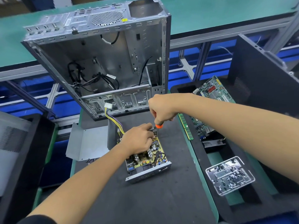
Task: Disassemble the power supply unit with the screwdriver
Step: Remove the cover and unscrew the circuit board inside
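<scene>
- While the opened grey metal power supply unit (148,165) lies mid-way on the black foam mat (145,199), the left hand (137,140) curls onto its far end.
- Right hand (160,109) grips the orange-collared screwdriver (157,129), tip down.
- Behind stands an empty silver computer case (100,62); a clear plastic screw tray (229,175) sits right, on the green bench (199,13).

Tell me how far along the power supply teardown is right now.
Done: the cover is off and lies left of the power supply, whose circuit board is exposed. In hand: the right hand holds the screwdriver upright at the unit's far end while the left hand steadies it there. Left: the board still sits in its metal base, wires attached.
</scene>
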Available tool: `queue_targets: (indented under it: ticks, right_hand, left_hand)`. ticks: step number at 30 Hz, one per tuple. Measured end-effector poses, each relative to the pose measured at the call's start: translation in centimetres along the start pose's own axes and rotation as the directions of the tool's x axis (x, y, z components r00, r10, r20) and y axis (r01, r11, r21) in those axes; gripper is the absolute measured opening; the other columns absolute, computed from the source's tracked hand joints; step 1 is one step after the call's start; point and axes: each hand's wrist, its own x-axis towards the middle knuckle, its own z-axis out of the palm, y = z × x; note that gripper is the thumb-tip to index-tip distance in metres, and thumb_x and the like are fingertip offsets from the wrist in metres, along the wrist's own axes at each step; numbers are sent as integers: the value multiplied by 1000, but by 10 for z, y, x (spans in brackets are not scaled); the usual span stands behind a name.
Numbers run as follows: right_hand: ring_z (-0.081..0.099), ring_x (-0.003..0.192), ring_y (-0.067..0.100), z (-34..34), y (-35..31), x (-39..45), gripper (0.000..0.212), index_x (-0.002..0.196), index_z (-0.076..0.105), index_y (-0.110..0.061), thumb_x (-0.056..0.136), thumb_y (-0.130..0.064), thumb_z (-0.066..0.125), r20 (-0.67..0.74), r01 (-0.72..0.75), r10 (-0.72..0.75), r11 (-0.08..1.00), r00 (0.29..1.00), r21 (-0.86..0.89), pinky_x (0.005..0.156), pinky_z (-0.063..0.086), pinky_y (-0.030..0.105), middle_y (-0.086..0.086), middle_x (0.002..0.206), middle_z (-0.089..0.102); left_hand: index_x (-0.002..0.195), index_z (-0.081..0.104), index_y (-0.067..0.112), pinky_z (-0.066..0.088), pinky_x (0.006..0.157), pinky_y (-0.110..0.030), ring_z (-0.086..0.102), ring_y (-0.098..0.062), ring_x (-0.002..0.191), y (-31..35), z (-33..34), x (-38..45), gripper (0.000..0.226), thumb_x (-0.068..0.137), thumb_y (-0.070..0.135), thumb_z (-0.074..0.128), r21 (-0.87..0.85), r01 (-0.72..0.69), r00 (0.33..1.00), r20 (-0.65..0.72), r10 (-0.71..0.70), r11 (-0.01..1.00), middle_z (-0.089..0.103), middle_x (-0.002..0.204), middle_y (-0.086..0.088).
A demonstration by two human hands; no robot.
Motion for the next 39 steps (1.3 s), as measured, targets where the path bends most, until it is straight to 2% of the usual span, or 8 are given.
queue_targets:
  ticks: [6,10,17,24,31,36,39]
  right_hand:
    - [41,25,4,-2,2,1,32,49,58,-7,79,-17,65,-25,18,-19,1000,1000,-25,30,31,10,-3,34,52]
    - [41,24,4,1,2,3,30,52,59,-6,80,-17,65,-17,12,-12,1000,1000,-19,30,31,10,-3,33,51]
    - [42,26,4,2,3,3,30,51,58,-7,78,-17,65,-10,15,-15,999,1000,-30,31,31,10,-3,32,50]
    - [41,26,4,2,4,2,30,50,58,-8,78,-17,63,-28,21,-23,998,999,-52,31,32,10,-3,31,50]
    - [41,26,4,4,4,4,28,52,58,-8,78,-17,63,-33,26,-29,997,999,-72,30,30,10,-1,37,54]
    - [44,31,8,3,4,4,28,52,59,-9,78,-18,63,-41,24,-27,997,999,-75,32,32,11,-2,38,54]
    - [41,28,5,4,3,4,28,53,60,-8,79,-19,64,-38,23,-26,996,999,-83,29,29,10,-1,39,53]
  left_hand:
    - [83,67,15,29,60,-28,51,-20,87,-1,0,0,37,83,28,32,-9,2,1000,-5,-2,1000,50,96,0]
    - [81,67,15,28,60,-28,51,-21,85,0,-1,0,36,83,27,33,-20,2,1000,-13,-3,1000,49,93,-1]
    - [85,68,15,32,62,-28,52,-20,90,0,-1,2,40,82,28,30,-24,7,1000,6,-7,1000,53,101,-1]
    - [86,68,14,42,65,-33,53,-22,91,1,-2,1,42,81,28,29,-24,10,1000,12,-10,1000,52,100,-2]
    - [90,70,16,39,66,-32,53,-20,94,1,-1,2,44,80,28,28,-18,19,1000,26,-18,1000,53,101,-1]
    - [85,68,13,40,64,-33,53,-22,93,1,-1,2,42,82,28,28,-21,10,1000,16,-10,1000,53,99,-2]
    - [84,68,12,38,64,-32,53,-22,92,0,-1,2,43,81,28,28,-18,3,1000,9,-3,1000,53,97,-2]
